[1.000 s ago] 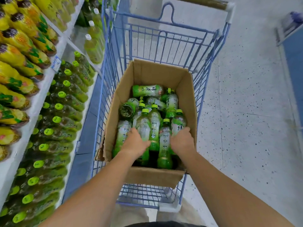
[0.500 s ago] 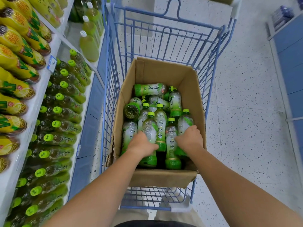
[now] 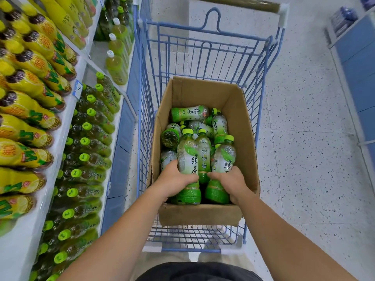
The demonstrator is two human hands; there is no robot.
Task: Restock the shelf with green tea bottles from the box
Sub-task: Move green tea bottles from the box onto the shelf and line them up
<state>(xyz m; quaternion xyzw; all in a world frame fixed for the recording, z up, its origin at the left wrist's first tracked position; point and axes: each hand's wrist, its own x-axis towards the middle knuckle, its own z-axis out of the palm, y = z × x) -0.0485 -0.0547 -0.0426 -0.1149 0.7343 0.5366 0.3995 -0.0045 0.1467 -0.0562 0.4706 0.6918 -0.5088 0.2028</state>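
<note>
Seen from above, looking down into a blue wire shopping cart [image 3: 205, 57] parked in a shop aisle. Inside the cart, an open cardboard box [image 3: 241, 122], flaps up, partly filled with green tea bottles [image 3: 192, 113], some lying flat, some leaning upright, all with lime-green caps. Both bare arms reaching in from the bottom edge. Left hand [image 3: 176, 179] wrapped around the lower body of one upright bottle [image 3: 187, 157]; right hand [image 3: 231, 181] closed around the lower body of another bottle [image 3: 225, 159] just beside it, with a third bottle [image 3: 203, 153] standing between the two. Each bottle gripped low and kept cap-up, probably so both can come straight out of the crowded box without snagging neighbours, one per hand to halve the trips. To the left, close alongside the cart, a white shelf [image 3: 60, 138] with rows of matching green-capped bottles [image 3: 89, 142] on the lower tier, likely the restocking spot, and yellow-labelled lemon tea bottles [image 3: 26, 118] on the tier above. Larger pale-capped bottles [image 3: 115, 63] further along. Underfoot, pale speckled terrazzo floor [image 3: 304, 159]; a blue cabinet [image 3: 357, 57] at the far right edge.
</note>
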